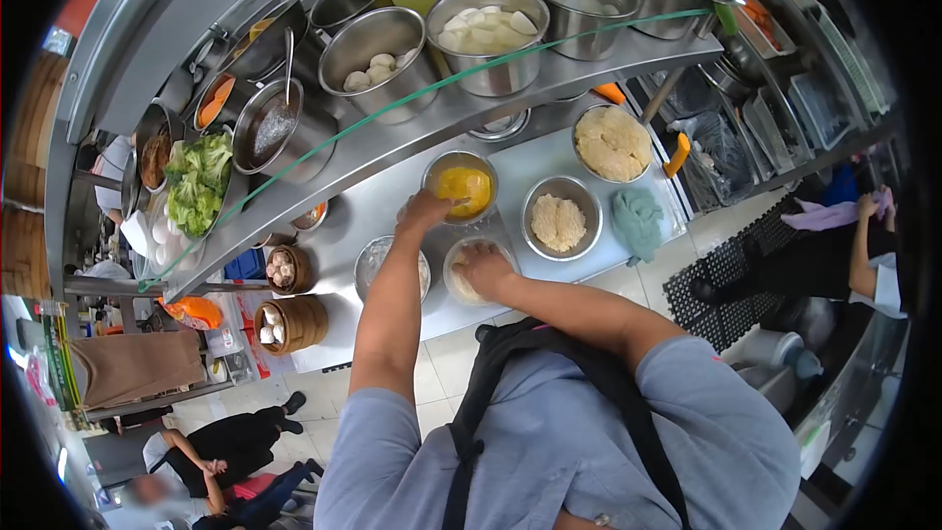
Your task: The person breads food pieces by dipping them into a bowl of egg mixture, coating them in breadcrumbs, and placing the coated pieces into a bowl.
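Head view: left hand at egg, right hand in bowl, grips indeterminable; egg likely slippery, bowl best rim-held.

Yellow liquid, cream crumbs, muted green cloth, grey shirt

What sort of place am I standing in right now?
Most likely a commercial kitchen: metal pots of food line a metal shelf, bamboo steamers sit by the worktop's edge, and a black perforated mat covers part of the floor.
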Available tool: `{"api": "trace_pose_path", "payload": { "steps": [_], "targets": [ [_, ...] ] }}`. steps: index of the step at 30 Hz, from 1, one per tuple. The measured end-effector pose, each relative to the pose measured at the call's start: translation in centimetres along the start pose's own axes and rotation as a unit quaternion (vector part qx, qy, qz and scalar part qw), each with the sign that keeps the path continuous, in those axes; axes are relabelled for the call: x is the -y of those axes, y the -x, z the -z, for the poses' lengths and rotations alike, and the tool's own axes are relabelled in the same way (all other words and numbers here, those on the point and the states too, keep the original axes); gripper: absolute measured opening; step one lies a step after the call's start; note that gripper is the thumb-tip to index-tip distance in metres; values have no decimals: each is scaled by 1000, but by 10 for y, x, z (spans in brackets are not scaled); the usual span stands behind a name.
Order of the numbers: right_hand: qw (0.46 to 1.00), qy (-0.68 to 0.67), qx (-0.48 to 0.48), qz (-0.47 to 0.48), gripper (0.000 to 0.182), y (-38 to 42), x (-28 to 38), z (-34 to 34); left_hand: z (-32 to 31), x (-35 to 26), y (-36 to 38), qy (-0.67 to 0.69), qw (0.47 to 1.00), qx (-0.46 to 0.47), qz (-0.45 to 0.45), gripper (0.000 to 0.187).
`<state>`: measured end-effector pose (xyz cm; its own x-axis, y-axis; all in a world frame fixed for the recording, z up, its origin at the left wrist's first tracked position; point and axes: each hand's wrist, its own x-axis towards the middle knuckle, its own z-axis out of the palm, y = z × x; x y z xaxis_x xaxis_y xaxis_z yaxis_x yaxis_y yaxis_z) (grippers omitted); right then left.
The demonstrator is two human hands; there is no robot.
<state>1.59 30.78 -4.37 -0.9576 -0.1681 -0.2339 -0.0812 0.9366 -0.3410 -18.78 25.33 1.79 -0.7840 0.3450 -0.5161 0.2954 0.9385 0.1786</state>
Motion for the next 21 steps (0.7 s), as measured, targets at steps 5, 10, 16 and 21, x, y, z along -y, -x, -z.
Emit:
{"api": "trace_pose_path", "payload": {
  "steps": [5, 10, 16, 21],
  "targets": [
    [1000, -14, 16, -16, 32, -3, -8, 1, 29, 13, 14, 8, 1000, -8, -8, 60],
    [1000, -16, -7, -13, 34, 4, -2, 8, 38, 11, 12, -41, 998, -40, -15, 67],
    [1000, -27, -3, -11, 44, 11, -1, 13, 21, -1, 8, -25, 999, -31, 35, 58],
    [1000, -11, 7, -17, 48, 16, -2, 4, 19, -2, 0, 6, 999, 20, 47, 62]
  ]
}}
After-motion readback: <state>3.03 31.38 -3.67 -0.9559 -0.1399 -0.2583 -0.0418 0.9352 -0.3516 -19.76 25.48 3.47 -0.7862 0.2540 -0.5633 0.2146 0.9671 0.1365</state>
